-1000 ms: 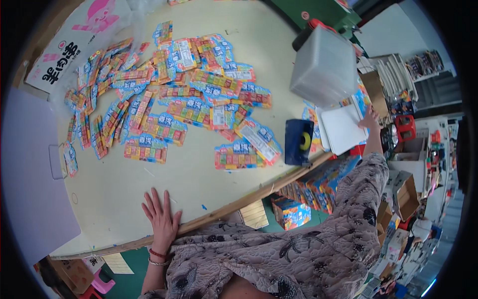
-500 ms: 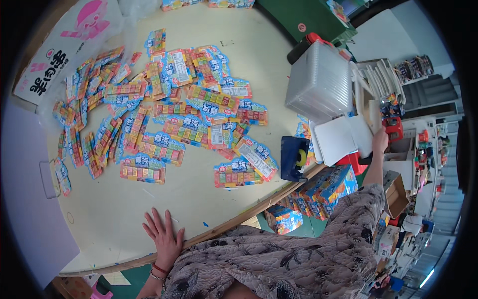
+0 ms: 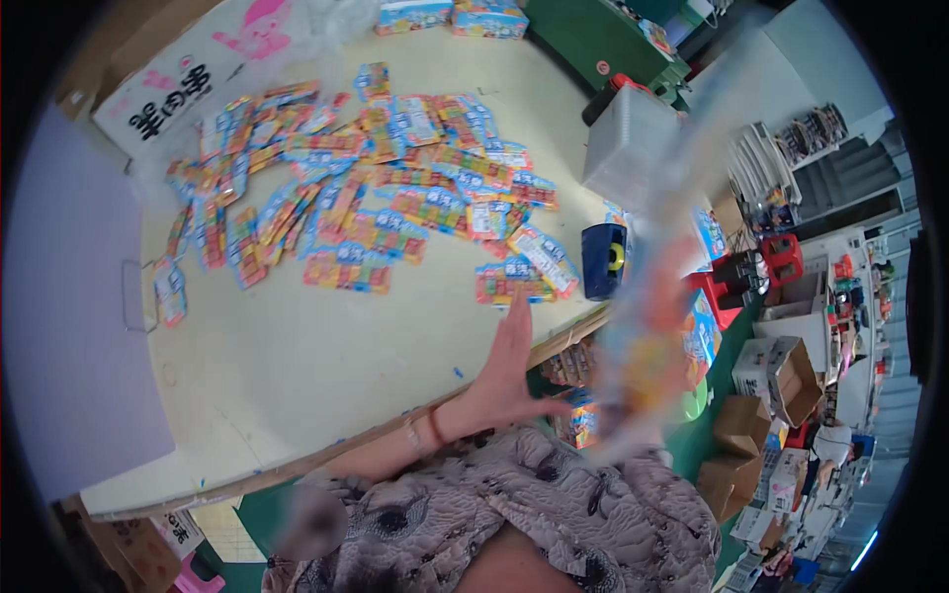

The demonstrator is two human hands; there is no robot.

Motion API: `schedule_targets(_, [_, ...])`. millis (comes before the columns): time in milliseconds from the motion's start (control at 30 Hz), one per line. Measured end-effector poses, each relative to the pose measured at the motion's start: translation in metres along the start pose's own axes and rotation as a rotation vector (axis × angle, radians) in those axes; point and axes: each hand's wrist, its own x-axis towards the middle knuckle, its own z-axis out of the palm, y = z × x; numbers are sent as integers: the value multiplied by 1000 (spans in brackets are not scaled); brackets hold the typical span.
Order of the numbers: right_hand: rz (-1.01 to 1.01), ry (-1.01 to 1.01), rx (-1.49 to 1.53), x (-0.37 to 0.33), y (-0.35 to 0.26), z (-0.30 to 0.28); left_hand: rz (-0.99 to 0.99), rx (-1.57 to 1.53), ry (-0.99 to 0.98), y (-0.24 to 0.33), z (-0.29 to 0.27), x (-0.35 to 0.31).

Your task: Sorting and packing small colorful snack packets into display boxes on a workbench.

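Note:
My left hand (image 3: pixel 504 381) is raised over the table's near edge, fingers stretched up and thumb out to the right, holding nothing. To its right a long, flat piece of printed cardboard (image 3: pixel 647 346), blue, red and yellow, stands up in front of me, smeared by motion. My right hand is at this cardboard and seems to grip it; its fingers are blurred and mostly hidden. Beyond my left hand lie many colourful blister-carded packs (image 3: pixel 351 267), spread and overlapping. The nearest is a pack (image 3: pixel 509 284) just above my fingertips.
A blue tape dispenser (image 3: pixel 603 262) stands at the table's right edge, before a stack of clear plastic trays (image 3: pixel 628 143). White printed bag (image 3: pixel 178 94) at the far left; two display boxes (image 3: pixel 489 20) at the back. Open cartons (image 3: pixel 796 381) stand on the right.
My left hand has lifted off the tabletop and moved right. My right arm has come back from the white sheets at the right, and the printed cardboard now stands before me. The view has shifted.

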Motion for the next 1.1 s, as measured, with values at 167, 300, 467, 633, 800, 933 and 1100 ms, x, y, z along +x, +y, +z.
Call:
schedule_targets(167, [-214,-472,259,-128,-143,92,0,-452,861,-17,-48,-16])
schedule_targets(300, [-483,-780,470,-183,-160,88,-217,37,973,-23,-151,-95])
schedule_targets(467, [-1036,-236,312,-142,-209,70,-373,6,945,4,-246,-163])
schedule_targets(633, [-1169,-1022,482,-126,-202,141,-409,-24,833,-24,-287,-180])
schedule_targets(800, [-908,-1362,164,-154,-193,164,-193,632,1410,-56,-245,-169])
schedule_targets(933, [-785,-1400,116,-168,-199,156,-103,987,927,-43,-187,-165])
schedule_targets(1100, [-539,-1575,306,-145,-198,174,-236,1060,460,-22,-184,-187])
